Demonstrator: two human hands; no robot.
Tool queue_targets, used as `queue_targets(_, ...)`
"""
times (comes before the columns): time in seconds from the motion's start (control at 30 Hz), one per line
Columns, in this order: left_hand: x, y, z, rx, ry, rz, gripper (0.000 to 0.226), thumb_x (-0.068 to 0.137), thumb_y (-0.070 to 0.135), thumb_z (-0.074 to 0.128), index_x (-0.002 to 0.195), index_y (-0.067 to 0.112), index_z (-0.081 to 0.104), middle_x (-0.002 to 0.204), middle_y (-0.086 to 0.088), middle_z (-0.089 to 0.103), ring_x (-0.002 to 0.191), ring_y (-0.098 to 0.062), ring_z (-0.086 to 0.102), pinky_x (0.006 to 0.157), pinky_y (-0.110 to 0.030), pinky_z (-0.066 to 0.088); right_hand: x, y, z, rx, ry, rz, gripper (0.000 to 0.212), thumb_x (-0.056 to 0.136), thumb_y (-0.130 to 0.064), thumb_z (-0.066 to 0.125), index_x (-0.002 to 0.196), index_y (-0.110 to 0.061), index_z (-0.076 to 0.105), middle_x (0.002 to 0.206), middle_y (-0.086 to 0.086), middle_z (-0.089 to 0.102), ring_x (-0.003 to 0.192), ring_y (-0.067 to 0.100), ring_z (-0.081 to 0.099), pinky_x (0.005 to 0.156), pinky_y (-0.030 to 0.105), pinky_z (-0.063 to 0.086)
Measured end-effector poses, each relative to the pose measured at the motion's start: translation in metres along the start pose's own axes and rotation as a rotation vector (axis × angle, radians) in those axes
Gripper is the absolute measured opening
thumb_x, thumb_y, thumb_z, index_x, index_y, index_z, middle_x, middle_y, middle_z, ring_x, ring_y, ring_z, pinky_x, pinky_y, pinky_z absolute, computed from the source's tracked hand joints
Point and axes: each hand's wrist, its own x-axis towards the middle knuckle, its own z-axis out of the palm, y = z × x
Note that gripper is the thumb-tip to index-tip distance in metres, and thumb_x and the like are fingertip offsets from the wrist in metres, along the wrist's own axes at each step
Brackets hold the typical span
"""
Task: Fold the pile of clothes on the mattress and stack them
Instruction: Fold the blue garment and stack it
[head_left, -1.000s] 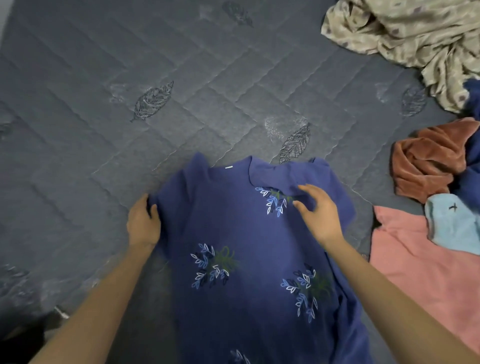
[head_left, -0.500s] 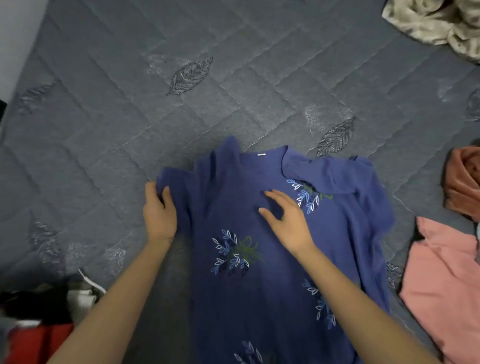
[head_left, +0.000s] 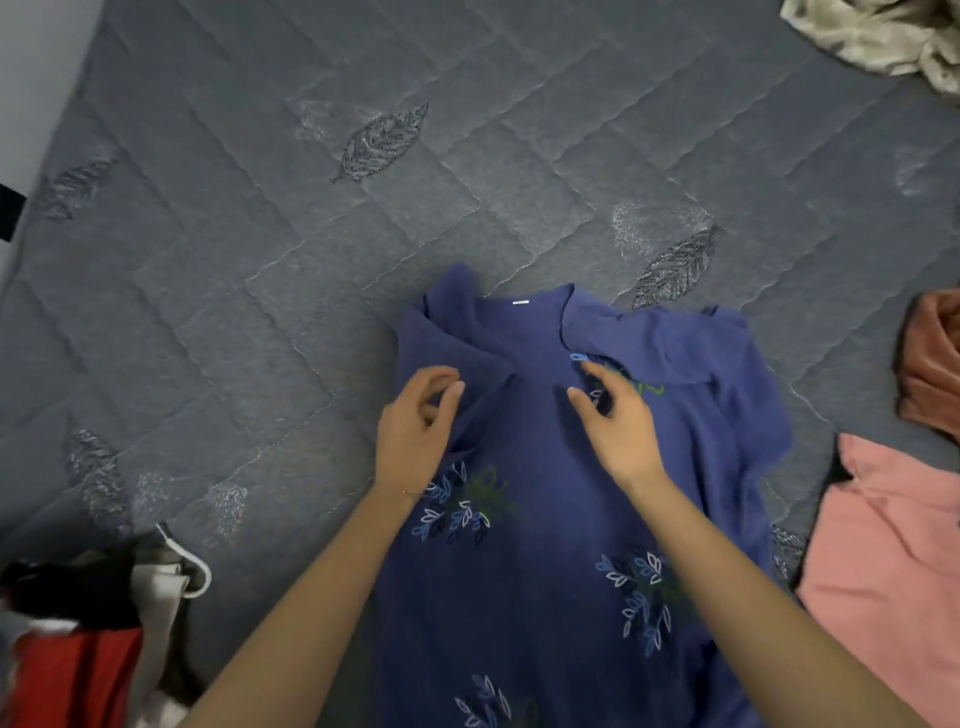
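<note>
bordering blue shirt (head_left: 545, 571) — pink garment (head_left: 893, 561), rust cloth (head_left: 930, 364).

Past the left edge of the mattress (head_left: 260, 270) there's a pale strip (head_left: 36, 78), floor or wall, honestly can't tell. A small black thing (head_left: 9, 210) pokes in right at the frame edge there. By the near-left corner sits a jumble: something black (head_left: 67, 587), a white piece with a looped edge (head_left: 174, 569), and something red (head_left: 78, 675). It's too blurry to say what any of it is.
</note>
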Motion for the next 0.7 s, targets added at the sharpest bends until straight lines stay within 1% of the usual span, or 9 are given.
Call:
queue_targets(0.07, 0.0, -0.003, 0.01, 0.029, 0.03, 0.012, 0.021, 0.094, 0.038, 0.053, 0.106, 0.025, 0.064, 0.096, 0.019, 0.066, 0.083, -0.017, 0.068, 0.073, -0.044, 0.057, 0.001, 0.006, -0.009, -0.036, 0.024, -0.05, 0.039, 0.091, -0.015, 0.065, 0.129, -0.011, 0.059, 0.124, 0.006, 0.062, 0.108, 0.019, 0.055, 0.096, 0.023, 0.039)
queue_targets(0.17, -0.002, -0.014, 0.02, 0.176, 0.101, 0.076, 0.023, 0.097, 0.014, 0.052, 0.115, 0.014, 0.066, 0.109, 0.006, 0.066, 0.101, -0.026, 0.064, 0.086, -0.042, 0.054, 0.005, 0.019, -0.02, -0.091, 0.092, -0.098, 0.036, 0.088, -0.009, 0.066, 0.123, -0.007, 0.062, 0.126, 0.007, 0.063, 0.116, 0.025, 0.055, 0.103, 0.029, 0.038)
queue_targets(0.2, -0.004, -0.018, 0.023, 0.275, 0.101, 0.11, 0.027, 0.097, 0.014, 0.05, 0.119, 0.01, 0.065, 0.118, -0.002, 0.065, 0.111, -0.031, 0.06, 0.094, -0.044, 0.05, 0.006, 0.025, -0.024, -0.118, 0.119, -0.107, 0.036, 0.087, -0.007, 0.067, 0.122, -0.005, 0.063, 0.125, 0.009, 0.063, 0.116, 0.028, 0.055, 0.103, 0.03, 0.037)
queue_targets(0.27, -0.008, -0.033, 0.03, 0.515, 0.003, 0.194, 0.044, 0.096, 0.029, 0.041, 0.13, 0.008, 0.058, 0.137, -0.012, 0.055, 0.131, -0.036, 0.045, 0.11, -0.051, 0.035, 0.008, 0.035, -0.029, -0.195, 0.173, -0.128, 0.036, 0.083, -0.004, 0.069, 0.119, -0.004, 0.066, 0.125, 0.013, 0.062, 0.118, 0.032, 0.052, 0.104, 0.027, 0.031)
queue_targets(0.37, -0.018, -0.055, 0.042, 0.849, -0.086, 0.273, 0.056, 0.094, 0.038, 0.031, 0.146, 0.016, 0.038, 0.154, -0.014, 0.033, 0.143, -0.033, 0.024, 0.115, -0.054, 0.014, 0.01, 0.046, -0.04, -0.333, 0.271, -0.176, 0.037, 0.079, -0.005, 0.07, 0.116, -0.009, 0.068, 0.127, 0.016, 0.055, 0.118, 0.029, 0.039, 0.103, 0.033, 0.029)
queue_targets(0.43, -0.018, -0.052, 0.049, 0.9, -0.039, 0.315, 0.055, 0.094, 0.038, 0.033, 0.147, 0.02, 0.032, 0.155, -0.015, 0.028, 0.144, -0.033, 0.02, 0.115, -0.054, 0.008, 0.014, 0.051, -0.051, -0.383, 0.318, -0.183, 0.04, 0.078, -0.008, 0.072, 0.118, -0.011, 0.067, 0.129, 0.017, 0.05, 0.119, 0.028, 0.035, 0.1, 0.04, 0.03)
queue_targets(0.5, -0.009, -0.037, 0.062, 0.84, -0.039, 0.373, 0.053, 0.095, 0.037, 0.035, 0.147, 0.022, 0.033, 0.155, -0.015, 0.028, 0.143, -0.031, 0.02, 0.116, -0.052, 0.008, 0.019, 0.059, -0.064, -0.386, 0.344, -0.151, 0.051, 0.079, -0.011, 0.073, 0.128, -0.013, 0.061, 0.135, 0.017, 0.046, 0.124, 0.034, 0.036, 0.103, 0.041, 0.028)
queue_targets(0.6, 0.012, -0.006, 0.088, 0.693, -0.096, 0.436, 0.052, 0.097, 0.034, 0.036, 0.146, 0.02, 0.038, 0.145, -0.013, 0.041, 0.129, -0.028, 0.033, 0.109, -0.047, 0.029, 0.025, 0.073, -0.082, -0.347, 0.351, -0.065, 0.068, 0.082, -0.019, 0.072, 0.143, -0.011, 0.043, 0.144, 0.019, 0.039, 0.134, 0.037, 0.033, 0.111, 0.041, 0.022)
queue_targets(0.7, 0.033, 0.024, 0.116, 0.659, -0.08, 0.466, 0.048, 0.095, 0.034, 0.04, 0.137, 0.014, 0.049, 0.114, -0.013, 0.054, 0.101, -0.03, 0.048, 0.088, -0.042, 0.042, 0.029, 0.083, -0.099, -0.355, 0.362, 0.088, 0.075, 0.091, -0.037, 0.063, 0.15, -0.008, 0.028, 0.151, 0.019, 0.032, 0.139, 0.036, 0.028, 0.115, 0.044, 0.018)
